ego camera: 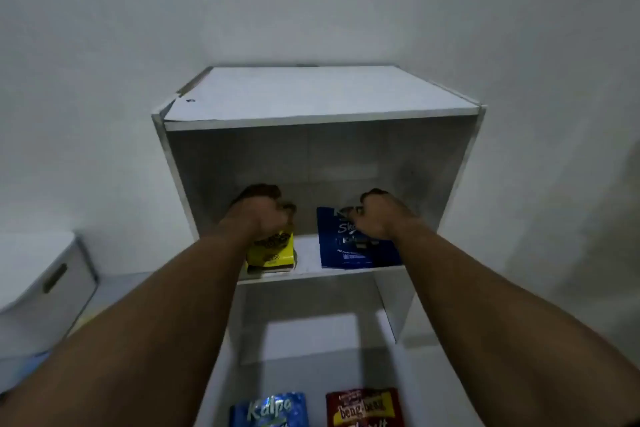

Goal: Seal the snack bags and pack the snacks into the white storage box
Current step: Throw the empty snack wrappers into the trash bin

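Head camera looks down at a white shelf unit [322,94] that stands against a pale wall [104,28]. Two bare arms reach forward into its top space.

The left hand [261,213] is curled tight round the top of a yellow snack bag [273,253]. The bag stands up on the upper shelf [306,258], on the left side, near the front edge. The right hand [375,215] is curled too, and it holds the top of a dark blue snack bag [346,250]. This bag is on the right side of the same shelf and has white letters on it. The two bags are apart, with bare shelf between them. The picture is too dim to tell if the bag tops are open or closed.

Lower down and nearer, two more snacks lie side by side on the lower shelf. One is a light blue Kalpa bag [268,409] on the left. The other is a red beng-beng bag [363,407] on the right.

The white storage box [41,291] sits far off to the left, well apart from the shelves. It has a slot handle in its side, and its lid is on.
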`<state>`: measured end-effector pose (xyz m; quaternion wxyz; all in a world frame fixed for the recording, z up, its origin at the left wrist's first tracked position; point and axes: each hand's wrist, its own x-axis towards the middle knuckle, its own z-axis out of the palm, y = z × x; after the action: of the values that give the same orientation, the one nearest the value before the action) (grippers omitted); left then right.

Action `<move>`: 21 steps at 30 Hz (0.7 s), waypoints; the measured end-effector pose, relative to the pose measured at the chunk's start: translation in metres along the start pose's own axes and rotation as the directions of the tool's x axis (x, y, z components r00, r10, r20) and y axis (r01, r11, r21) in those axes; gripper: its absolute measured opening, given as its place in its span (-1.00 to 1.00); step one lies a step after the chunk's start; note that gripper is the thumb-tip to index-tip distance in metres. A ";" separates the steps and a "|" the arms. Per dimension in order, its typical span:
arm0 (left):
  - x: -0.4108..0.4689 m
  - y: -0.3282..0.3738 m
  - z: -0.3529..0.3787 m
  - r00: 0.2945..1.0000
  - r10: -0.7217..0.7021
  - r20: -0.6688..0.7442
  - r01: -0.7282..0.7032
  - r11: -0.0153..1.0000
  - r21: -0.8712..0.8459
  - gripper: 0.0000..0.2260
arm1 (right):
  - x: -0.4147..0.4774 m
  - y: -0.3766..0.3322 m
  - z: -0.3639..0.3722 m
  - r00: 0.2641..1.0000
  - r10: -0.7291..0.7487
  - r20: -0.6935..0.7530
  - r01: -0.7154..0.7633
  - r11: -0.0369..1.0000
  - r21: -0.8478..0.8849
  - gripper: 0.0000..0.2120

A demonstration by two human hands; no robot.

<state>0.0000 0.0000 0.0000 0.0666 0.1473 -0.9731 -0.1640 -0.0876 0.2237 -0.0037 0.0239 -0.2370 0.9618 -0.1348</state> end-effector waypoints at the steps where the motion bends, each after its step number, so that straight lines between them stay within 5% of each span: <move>1: 0.002 0.000 0.005 1.000 -0.006 0.007 0.005 0.999 0.044 -0.51 | 0.004 0.003 0.007 0.999 0.007 0.040 -0.006 1.000 -0.021 -0.59; 7: 0.004 -0.008 0.035 0.996 -0.092 0.015 0.090 0.991 0.101 -0.62 | 0.013 0.019 0.041 0.985 0.047 0.164 -0.039 0.998 -0.053 -0.52; 11: 0.008 -0.015 0.041 0.975 -0.220 -0.004 0.219 0.970 0.104 -0.44 | 0.016 0.018 0.041 0.986 0.057 0.159 -0.039 0.993 -0.112 -0.46; 17: 0.007 -0.015 0.039 0.909 -0.415 0.039 0.417 0.899 -0.133 -0.28 | 0.029 0.018 0.033 0.972 0.123 0.202 -0.100 0.988 -0.120 -0.24; 21: 0.008 -0.014 0.037 0.876 -0.482 0.034 0.474 0.845 -0.248 -0.20 | 0.037 0.013 0.029 0.965 0.178 0.192 -0.181 0.983 -0.004 0.08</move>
<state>-0.0106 -0.0039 -0.0391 0.0561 0.3777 -0.8763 -0.2936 -0.1226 0.2103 -0.0344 0.1301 -0.1606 0.9716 -0.1153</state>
